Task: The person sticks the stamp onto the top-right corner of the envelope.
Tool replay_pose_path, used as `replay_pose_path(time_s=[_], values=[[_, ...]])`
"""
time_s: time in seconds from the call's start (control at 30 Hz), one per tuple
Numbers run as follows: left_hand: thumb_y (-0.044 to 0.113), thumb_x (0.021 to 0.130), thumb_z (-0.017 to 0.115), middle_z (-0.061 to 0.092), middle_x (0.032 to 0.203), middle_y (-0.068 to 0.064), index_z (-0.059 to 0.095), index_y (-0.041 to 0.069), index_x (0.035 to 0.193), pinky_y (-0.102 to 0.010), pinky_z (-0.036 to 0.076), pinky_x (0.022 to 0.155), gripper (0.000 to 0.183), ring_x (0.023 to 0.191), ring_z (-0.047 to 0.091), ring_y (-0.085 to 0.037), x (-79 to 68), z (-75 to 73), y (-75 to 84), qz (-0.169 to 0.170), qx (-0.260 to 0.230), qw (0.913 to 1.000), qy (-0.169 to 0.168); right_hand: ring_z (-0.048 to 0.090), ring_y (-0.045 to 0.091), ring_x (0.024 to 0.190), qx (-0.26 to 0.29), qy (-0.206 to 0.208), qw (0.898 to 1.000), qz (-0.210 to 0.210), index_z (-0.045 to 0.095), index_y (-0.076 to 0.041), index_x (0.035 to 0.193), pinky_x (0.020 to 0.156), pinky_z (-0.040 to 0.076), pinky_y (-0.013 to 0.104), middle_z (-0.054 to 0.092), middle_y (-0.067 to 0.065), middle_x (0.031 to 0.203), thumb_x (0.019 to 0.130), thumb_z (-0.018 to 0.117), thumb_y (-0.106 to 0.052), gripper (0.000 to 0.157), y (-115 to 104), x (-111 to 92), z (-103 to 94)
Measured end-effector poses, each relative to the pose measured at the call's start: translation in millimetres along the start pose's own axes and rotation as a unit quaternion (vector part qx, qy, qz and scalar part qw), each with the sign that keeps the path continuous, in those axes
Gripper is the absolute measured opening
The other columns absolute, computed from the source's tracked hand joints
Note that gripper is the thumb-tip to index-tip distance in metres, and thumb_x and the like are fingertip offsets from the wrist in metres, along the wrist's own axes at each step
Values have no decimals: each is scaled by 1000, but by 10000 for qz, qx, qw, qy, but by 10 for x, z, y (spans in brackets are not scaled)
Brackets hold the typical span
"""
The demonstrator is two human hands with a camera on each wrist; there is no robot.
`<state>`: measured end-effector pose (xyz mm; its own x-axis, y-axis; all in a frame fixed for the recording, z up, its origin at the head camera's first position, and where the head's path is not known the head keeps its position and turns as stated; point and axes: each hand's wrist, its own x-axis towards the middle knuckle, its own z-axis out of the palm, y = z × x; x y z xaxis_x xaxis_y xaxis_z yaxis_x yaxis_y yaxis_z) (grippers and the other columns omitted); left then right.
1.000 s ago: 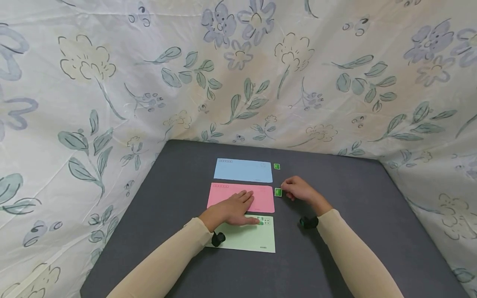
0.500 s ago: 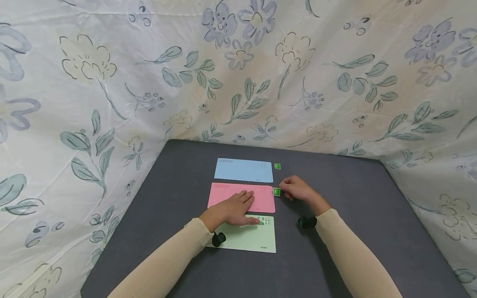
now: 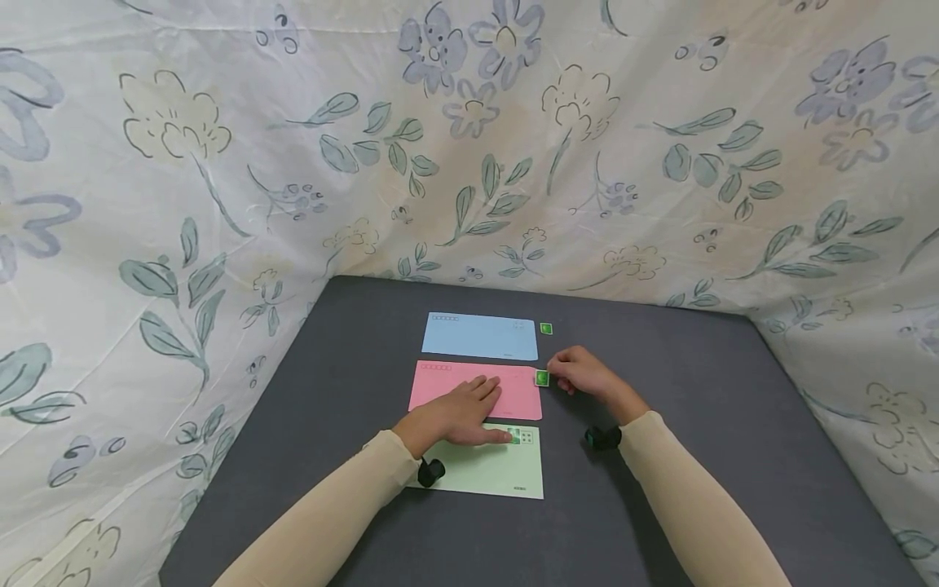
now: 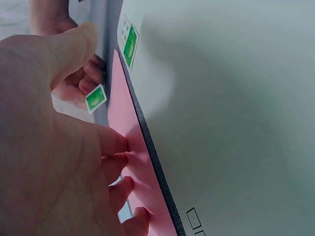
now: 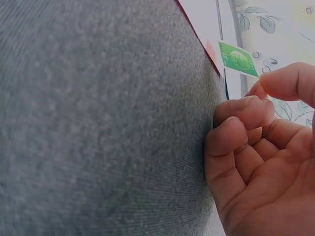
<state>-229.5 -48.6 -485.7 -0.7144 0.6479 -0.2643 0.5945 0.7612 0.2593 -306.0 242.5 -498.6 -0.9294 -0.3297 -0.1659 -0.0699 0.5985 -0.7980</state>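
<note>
— At the dark bench (image 3: 675, 350), a person pinches a small green stamp (image 3: 542, 378) by its edge in the right hand (image 3: 589, 375), the remaining fingers curled in; the left hand (image 3: 464, 414) lies spread across a pink envelope (image 3: 519, 397).

— Why so flat?

— Probably to keep the envelope from sliding. The edge hold likely leaves the stamp's face and underside free.

— Where exactly is that stamp?

— In the head view it overlaps the pink envelope's right edge. The right wrist view shows it tilted, seemingly raised, pinched at 1 corner; whether it touches the envelope, I cannot tell.

— And beyond?

— A blue envelope (image 3: 479, 336), a loose stamp (image 3: 546, 328) beside it. On the nearest, a green envelope (image 3: 499, 469), the left thumb appears to cover part of an upper-corner stamp (image 4: 130, 45); the left wrist view shows that stamp whole.
</note>
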Motion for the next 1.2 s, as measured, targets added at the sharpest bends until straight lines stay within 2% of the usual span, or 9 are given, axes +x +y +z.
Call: replay_pose_path(time_s=[0.23,0.77,1.2], values=[[71,103,53,18,180,-9,27,4,172,-43,17,132,100,166,15,-29,-11,-12,-1,18,-21,10000,-17,56,20,67,-27,24,9999,114,75,1,98,65,49,32,57,6,71,111,57,-16,28,-11,41,38],[72,102,52,18,181,-8,27,5,172,-43,17,132,100,166,14,-28,9,17,-1,-11,52,10000,-5,54,19,64,85,5,9999,-95,74,4,99,63,49,34,56,3,69,110,57,-15,27,-34,63,80],[72,102,52,18,181,-7,27,6,172,-42,17,132,100,166,13,-27,-7,31,16,-42,83,10000,-5,54,18,64,203,-8,9997,-111,73,5,99,62,48,33,56,4,70,110,57,-13,27,-47,53,118]])
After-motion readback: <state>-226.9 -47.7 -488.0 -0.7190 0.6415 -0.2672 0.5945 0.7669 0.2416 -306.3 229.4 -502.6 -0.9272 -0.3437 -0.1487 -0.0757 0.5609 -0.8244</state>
